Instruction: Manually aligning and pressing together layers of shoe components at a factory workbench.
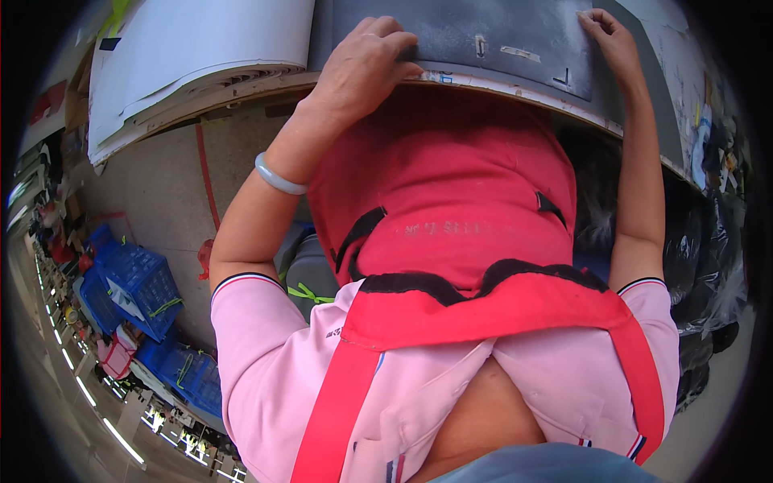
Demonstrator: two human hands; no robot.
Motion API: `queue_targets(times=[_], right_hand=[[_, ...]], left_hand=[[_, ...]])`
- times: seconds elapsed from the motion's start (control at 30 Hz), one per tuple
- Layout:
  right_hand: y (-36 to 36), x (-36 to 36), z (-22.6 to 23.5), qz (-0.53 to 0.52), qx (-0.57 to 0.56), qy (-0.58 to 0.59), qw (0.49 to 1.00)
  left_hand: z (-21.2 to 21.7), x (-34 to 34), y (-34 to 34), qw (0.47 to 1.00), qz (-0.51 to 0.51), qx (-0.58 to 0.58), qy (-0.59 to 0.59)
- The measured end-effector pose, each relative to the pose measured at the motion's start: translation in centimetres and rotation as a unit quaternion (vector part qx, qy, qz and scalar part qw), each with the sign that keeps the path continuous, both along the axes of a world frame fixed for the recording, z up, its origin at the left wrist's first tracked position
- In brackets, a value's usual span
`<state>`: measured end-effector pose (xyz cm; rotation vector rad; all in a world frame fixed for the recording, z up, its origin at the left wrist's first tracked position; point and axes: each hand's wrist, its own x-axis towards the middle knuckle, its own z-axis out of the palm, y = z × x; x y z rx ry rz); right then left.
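Observation:
A dark grey sheet (451, 36) with pale smudges and small cut-out marks lies on the workbench before me. My left hand (364, 68) rests at its near left part with curled fingers. Something small and dark shows under those fingertips, too hidden to name. My right hand (616, 44) is at the sheet's far right edge, thumb and fingertips pressed together. Whether the sheet's edge or a small thing is between them, I cannot make out.
A thick stack of large white sheets (201, 56) lies at the bench's left, above the bench edge (515, 95). Blue plastic crates (141, 282) stand on the floor at left. Black plastic bags (692, 266) are at right. My red apron (467, 193) touches the bench front.

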<state>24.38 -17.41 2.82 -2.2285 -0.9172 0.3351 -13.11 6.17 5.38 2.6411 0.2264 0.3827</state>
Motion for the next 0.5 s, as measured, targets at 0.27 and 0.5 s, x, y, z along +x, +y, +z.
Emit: queue_targets(times=[0.27,0.5], right_hand=[[0.5,-3.1,1.6,-0.035,0.031,0.065,0.997],[0.4,-3.6,1.8,-0.031,0.012,0.049,0.998]], left_hand=[[-0.1,-0.4,0.0,1.0,-0.008,0.027,0.011],[-0.6,-0.6,-0.1,0.999,-0.002,0.043,-0.012]])
